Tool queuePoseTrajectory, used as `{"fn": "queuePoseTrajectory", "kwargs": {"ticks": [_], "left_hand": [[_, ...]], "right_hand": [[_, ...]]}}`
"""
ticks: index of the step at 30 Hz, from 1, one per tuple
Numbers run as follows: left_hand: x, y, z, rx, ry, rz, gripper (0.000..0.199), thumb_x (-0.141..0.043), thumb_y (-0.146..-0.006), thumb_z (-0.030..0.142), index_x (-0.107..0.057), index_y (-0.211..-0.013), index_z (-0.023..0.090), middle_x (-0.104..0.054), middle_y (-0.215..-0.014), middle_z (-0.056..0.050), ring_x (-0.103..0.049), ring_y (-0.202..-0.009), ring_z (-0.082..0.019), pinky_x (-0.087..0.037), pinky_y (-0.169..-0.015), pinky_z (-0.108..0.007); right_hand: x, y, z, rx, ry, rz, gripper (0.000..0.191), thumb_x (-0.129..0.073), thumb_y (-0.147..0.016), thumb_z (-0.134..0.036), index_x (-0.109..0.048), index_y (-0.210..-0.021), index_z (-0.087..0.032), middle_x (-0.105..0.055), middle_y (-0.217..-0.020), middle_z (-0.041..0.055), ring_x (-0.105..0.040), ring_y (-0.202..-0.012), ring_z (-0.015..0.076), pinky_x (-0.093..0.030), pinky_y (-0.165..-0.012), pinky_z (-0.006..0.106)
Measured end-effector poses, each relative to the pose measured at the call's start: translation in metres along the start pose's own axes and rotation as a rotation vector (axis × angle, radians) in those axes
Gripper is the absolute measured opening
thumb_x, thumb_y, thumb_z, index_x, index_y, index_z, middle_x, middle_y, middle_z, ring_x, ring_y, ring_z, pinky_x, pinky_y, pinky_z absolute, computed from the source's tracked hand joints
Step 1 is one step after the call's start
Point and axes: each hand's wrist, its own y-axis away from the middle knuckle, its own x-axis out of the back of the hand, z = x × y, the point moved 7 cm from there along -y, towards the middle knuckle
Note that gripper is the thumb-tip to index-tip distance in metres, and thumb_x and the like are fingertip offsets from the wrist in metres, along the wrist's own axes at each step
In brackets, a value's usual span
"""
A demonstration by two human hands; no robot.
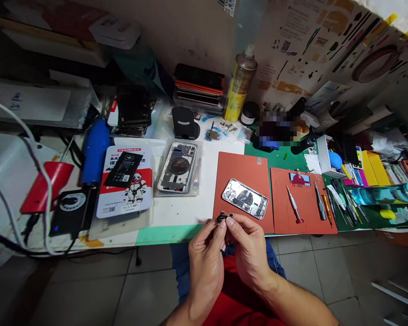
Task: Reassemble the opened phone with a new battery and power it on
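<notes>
Between the fingertips of both hands is a small dark phone part (225, 216) with metal-coloured bits on its upper edge; its exact kind is too small to make out. My left hand (209, 253) pinches its left side, thumb on top. On the other side my right hand (250, 246) pinches it too, the two thumbs almost touching. Just beyond the fingers an opened phone (245, 198) lies tilted on the orange-brown mat (231, 170), its inner parts showing. A second opened phone housing (177, 166) rests in a clear tray farther left.
Rightward, a screwdriver (294, 203) lies on a second mat (279, 190), with several tools (348, 206) beyond. At left are a battery (124, 170) on a printed package, a blue-handled tool (95, 149), a red-handled tool (47, 186) and cables. A spray can (240, 86) stands behind.
</notes>
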Motion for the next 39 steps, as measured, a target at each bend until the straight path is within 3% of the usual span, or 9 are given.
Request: {"fn": "queuePoseTrajectory", "kwargs": {"ticks": [6, 12, 16, 20, 28, 33, 39], "left_hand": [[0.003, 0.003, 0.000, -0.039, -0.101, -0.029, 0.032, -0.088, -0.083, 0.048, -0.076, -0.081, 0.019, -0.063, -0.077, -0.002, -0.052, -0.070, -0.015, -0.046, -0.063, -0.024], [0.008, 0.003, -0.001, -0.026, -0.033, -0.137, 0.036, -0.083, -0.088, 0.048, -0.083, -0.109, 0.019, -0.067, -0.083, -0.004, -0.056, -0.068, -0.015, -0.051, -0.063, -0.026], [0.006, -0.004, 0.004, -0.002, 0.032, -0.146, 0.034, -0.080, -0.091, 0.050, -0.084, -0.100, 0.017, -0.068, -0.081, -0.006, -0.056, -0.066, -0.015, -0.050, -0.060, -0.027], [0.006, -0.008, 0.006, 0.018, 0.001, -0.132, 0.031, -0.086, -0.086, 0.048, -0.084, -0.095, 0.018, -0.068, -0.080, -0.005, -0.054, -0.067, -0.014, -0.049, -0.060, -0.025], [0.000, -0.007, 0.001, 0.087, 0.079, -0.112, 0.029, -0.089, -0.084, 0.045, -0.079, -0.078, 0.018, -0.059, -0.067, 0.000, -0.052, -0.065, -0.012, -0.048, -0.064, -0.023], [0.003, -0.007, -0.008, 0.106, 0.097, -0.019, 0.029, -0.093, -0.078, 0.045, -0.082, -0.085, 0.019, -0.067, -0.076, -0.002, -0.053, -0.065, -0.011, -0.049, -0.061, -0.022], [0.004, -0.003, -0.014, 0.105, 0.054, -0.030, 0.028, -0.091, -0.082, 0.046, -0.084, -0.090, 0.020, -0.068, -0.079, -0.002, -0.055, -0.069, -0.013, -0.048, -0.062, -0.023]], "right_hand": [[0.002, -0.002, -0.005, 0.015, 0.041, 0.042, 0.032, -0.093, -0.078, -0.048, -0.080, -0.079, -0.019, -0.069, -0.066, 0.0015, -0.053, -0.052, 0.0117, -0.048, -0.049, 0.026], [0.011, -0.009, -0.011, -0.011, 0.138, -0.037, 0.035, -0.092, -0.078, -0.049, -0.076, -0.079, -0.018, -0.071, -0.065, 0.0013, -0.056, -0.047, 0.0119, -0.049, -0.048, 0.027], [0.019, -0.013, -0.022, -0.012, 0.227, -0.039, 0.031, -0.095, -0.078, -0.043, -0.080, -0.082, -0.016, -0.072, -0.064, 0.0021, -0.058, -0.054, 0.0105, -0.051, -0.054, 0.024], [0.018, -0.016, -0.028, -0.030, 0.314, -0.047, 0.035, -0.094, -0.076, -0.048, -0.080, -0.080, -0.016, -0.070, -0.062, 0.0017, -0.058, -0.054, 0.0116, -0.053, -0.055, 0.026], [0.010, -0.016, -0.027, -0.010, 0.303, -0.086, 0.032, -0.089, -0.083, -0.049, -0.081, -0.083, -0.018, -0.071, -0.062, 0.0017, -0.062, -0.051, 0.0135, -0.053, -0.053, 0.028], [0.012, -0.011, -0.027, 0.144, 0.340, -0.108, 0.020, -0.080, -0.095, -0.041, -0.081, -0.094, -0.021, -0.073, -0.081, 0.0027, -0.068, -0.055, 0.0163, -0.059, -0.058, 0.034], [0.017, -0.003, -0.040, 0.439, 0.673, -0.100, 0.012, -0.069, -0.103, -0.028, -0.080, -0.104, -0.024, -0.071, -0.094, 0.0058, -0.070, -0.059, 0.0156, -0.060, -0.057, 0.032]]}}
